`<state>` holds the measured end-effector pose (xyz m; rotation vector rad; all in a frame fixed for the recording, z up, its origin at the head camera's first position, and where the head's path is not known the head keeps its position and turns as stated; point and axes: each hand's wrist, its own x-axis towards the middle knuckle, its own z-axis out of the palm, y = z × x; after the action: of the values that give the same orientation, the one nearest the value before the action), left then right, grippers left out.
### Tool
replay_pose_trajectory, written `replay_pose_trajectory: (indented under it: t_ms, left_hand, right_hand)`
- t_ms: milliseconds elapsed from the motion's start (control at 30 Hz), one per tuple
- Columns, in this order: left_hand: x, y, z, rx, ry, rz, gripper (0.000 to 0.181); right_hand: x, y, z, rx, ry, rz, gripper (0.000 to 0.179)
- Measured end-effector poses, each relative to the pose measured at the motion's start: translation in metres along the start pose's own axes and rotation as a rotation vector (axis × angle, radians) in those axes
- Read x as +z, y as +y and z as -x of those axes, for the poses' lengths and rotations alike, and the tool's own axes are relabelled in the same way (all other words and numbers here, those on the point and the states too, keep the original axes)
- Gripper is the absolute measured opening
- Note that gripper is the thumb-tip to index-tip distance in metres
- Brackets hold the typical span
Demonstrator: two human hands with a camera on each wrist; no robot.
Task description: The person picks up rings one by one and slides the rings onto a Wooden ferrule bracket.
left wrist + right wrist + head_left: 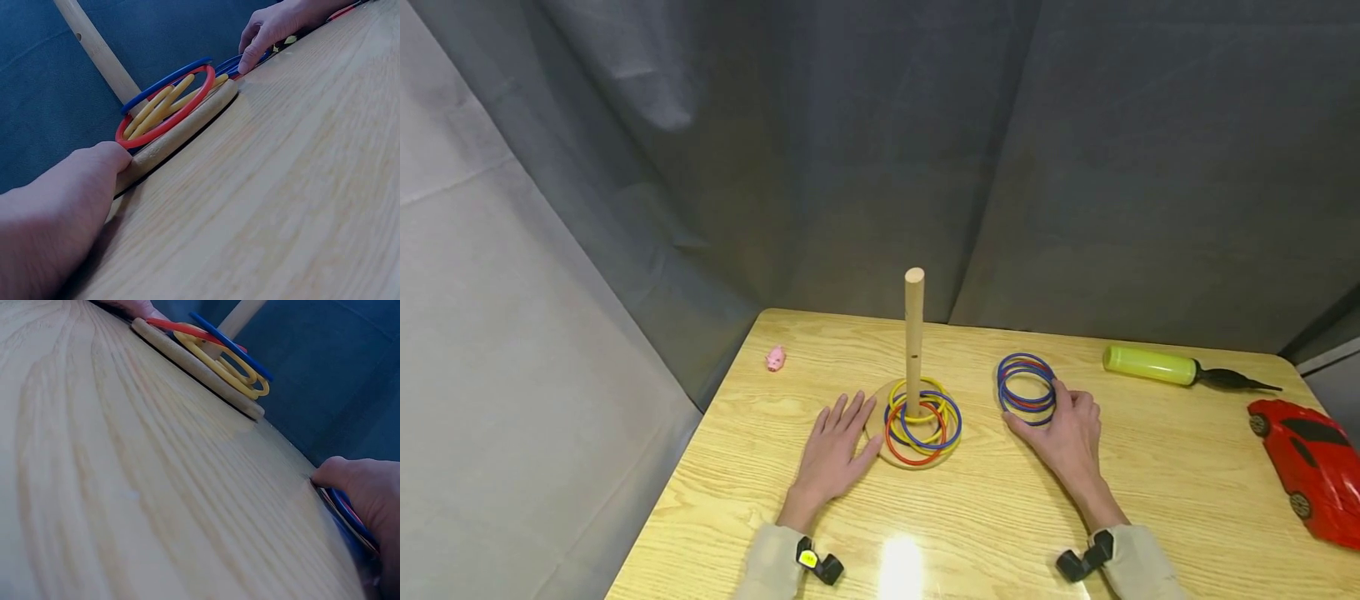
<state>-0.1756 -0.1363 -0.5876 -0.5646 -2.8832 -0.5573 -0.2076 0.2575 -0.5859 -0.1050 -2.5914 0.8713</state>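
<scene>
A wooden post (913, 333) stands upright on a round wooden base (876, 415). Red, blue and yellow rings lie loosely overlapped around its foot, with a red ring (169, 127) tilted at the near side in the left wrist view. My left hand (832, 457) lies palm down on the table left of the base, fingers straight and spread, its thumb touching the base's edge. To the right of the post, my right hand (1070, 429) holds the near right side of a stack of blue and red rings (1001, 387) between thumb and fingers. The stack rests on the table.
A small pink pig figure (776, 358) is at the table's far left. At the far right lie a yellow-green hand pump (1150, 365) with a black nozzle and a red toy car (1311, 475). A dark curtain (850, 167) hangs behind the wooden table (970, 533).
</scene>
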Motion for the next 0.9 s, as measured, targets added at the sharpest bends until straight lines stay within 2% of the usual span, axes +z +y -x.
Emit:
replay_pose_trajectory:
  t_ms: [167,400,467,567,667,767,900]
  left_hand:
    - [-0.001,0.0,0.0,0.008,0.004,-0.014,0.069]
    - [0.0,0.0,0.0,0.005,-0.012,-0.012,0.07]
    - [-0.001,0.0,0.0,0.003,-0.01,-0.016,0.07]
    - [-0.002,-0.001,0.001,-0.001,-0.007,-0.027,0.07]
    - [-0.002,-0.001,0.001,0.001,-0.002,-0.027,0.069]
    - [-0.002,0.0,0.001,0.009,0.007,-0.014,0.069]
    - [-0.001,0.0,0.001,0.009,0.012,0.007,0.069]
  right_hand:
    - [-0.001,0.001,-0.001,-0.018,0.023,-0.014,0.089]
    - [-0.002,0.001,-0.003,-0.038,0.031,-0.045,0.101]
    - [-0.002,-0.001,-0.002,-0.05,0.028,-0.081,0.096]
    - [-0.001,-0.006,0.003,-0.091,0.016,-0.134,0.088]
    - [0.0,-0.013,0.015,-0.153,0.008,-0.14,0.089]
    - [0.0,-0.019,0.03,-0.198,-0.019,-0.086,0.096]
    - [0.0,-0.025,0.041,-0.188,-0.056,0.003,0.103]
